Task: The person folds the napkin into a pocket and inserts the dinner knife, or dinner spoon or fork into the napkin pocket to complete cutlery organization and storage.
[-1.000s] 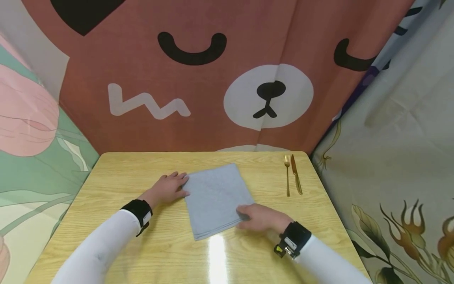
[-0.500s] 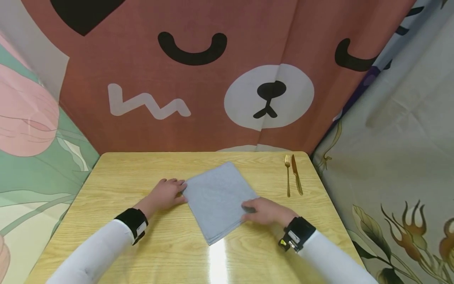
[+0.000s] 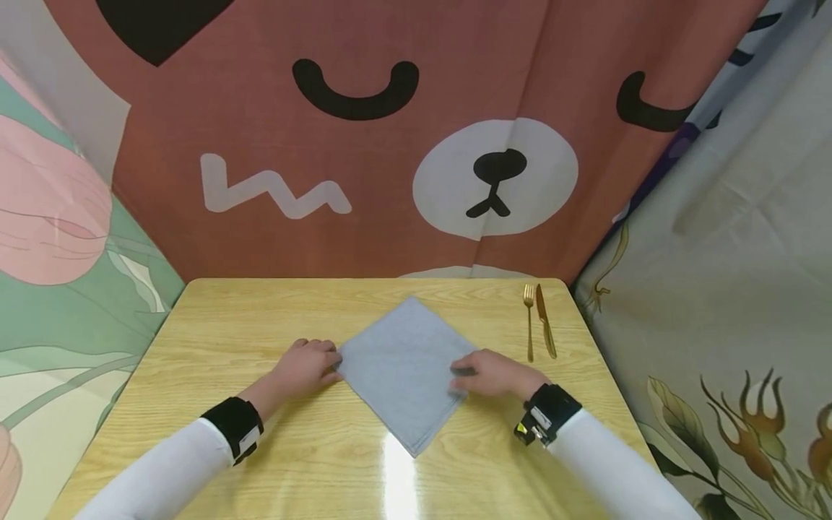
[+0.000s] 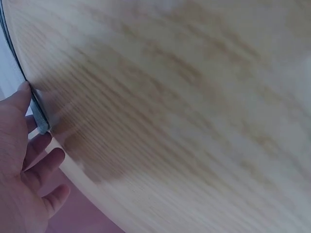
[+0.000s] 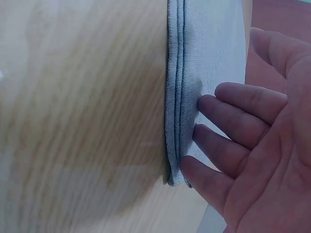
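Note:
A square, folded grey-blue cloth napkin [image 3: 403, 368] lies flat on the wooden table, its corners toward the front, back and sides. At its left corner, my left hand [image 3: 305, 368] touches the edge with thumb and fingertips; the left wrist view shows this hand [image 4: 19, 160] with loose, spread fingers by the cloth's tip. My right hand [image 3: 500, 373] lies against the right corner. In the right wrist view its fingers [image 5: 228, 153] are nearly straight, their tips on the layered edge of the napkin [image 5: 180, 92]. Part of each side corner is hidden by a hand.
A gold fork [image 3: 529, 325] and a gold knife [image 3: 546, 321] lie side by side at the table's back right. Behind the table [image 3: 247, 310] hangs a brown curtain [image 3: 364, 245] with a bear face. Patterned cloths close off both sides.
The napkin has turned counterclockwise, its front corner swinging right and its right corner moving back. My right hand has moved back and right with it; my left hand has shifted slightly forward toward me.

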`<state>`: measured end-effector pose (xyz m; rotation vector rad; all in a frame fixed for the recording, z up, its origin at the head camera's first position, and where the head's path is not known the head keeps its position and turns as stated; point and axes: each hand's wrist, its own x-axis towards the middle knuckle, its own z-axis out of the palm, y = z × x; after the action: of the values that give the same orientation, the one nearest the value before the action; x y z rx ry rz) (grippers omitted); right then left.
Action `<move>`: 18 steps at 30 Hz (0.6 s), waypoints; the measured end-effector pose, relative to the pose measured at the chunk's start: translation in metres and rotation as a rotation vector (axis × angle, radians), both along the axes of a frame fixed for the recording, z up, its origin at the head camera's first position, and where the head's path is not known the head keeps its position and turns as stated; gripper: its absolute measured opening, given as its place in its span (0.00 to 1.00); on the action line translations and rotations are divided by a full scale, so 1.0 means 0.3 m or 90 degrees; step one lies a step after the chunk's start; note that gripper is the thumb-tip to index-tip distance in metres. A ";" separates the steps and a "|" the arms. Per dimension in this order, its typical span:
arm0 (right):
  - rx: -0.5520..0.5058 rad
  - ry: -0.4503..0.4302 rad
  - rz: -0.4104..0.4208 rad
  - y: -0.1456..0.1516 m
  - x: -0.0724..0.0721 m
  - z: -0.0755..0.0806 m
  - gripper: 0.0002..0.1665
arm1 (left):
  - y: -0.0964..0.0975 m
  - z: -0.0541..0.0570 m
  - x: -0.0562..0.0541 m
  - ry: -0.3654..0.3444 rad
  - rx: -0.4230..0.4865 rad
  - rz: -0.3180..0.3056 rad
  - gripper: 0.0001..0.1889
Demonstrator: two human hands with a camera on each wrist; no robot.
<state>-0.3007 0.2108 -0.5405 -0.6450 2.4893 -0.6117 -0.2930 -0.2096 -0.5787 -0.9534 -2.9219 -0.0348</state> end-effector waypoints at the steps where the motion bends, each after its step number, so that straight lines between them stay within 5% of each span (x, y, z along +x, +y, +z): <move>1: 0.002 0.000 -0.004 0.001 -0.004 0.000 0.33 | 0.002 0.000 0.007 0.005 0.003 -0.005 0.18; 9: 0.027 0.018 -0.002 -0.003 -0.028 0.012 0.33 | 0.021 -0.010 0.051 0.054 0.020 -0.046 0.13; 18: 0.058 0.025 0.015 -0.014 -0.060 0.015 0.35 | 0.042 -0.004 0.101 0.058 0.012 -0.072 0.12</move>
<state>-0.3185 0.2067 -0.5360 -0.6564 2.5262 -0.4785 -0.2627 -0.1969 -0.5799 -1.0858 -2.7783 -0.0243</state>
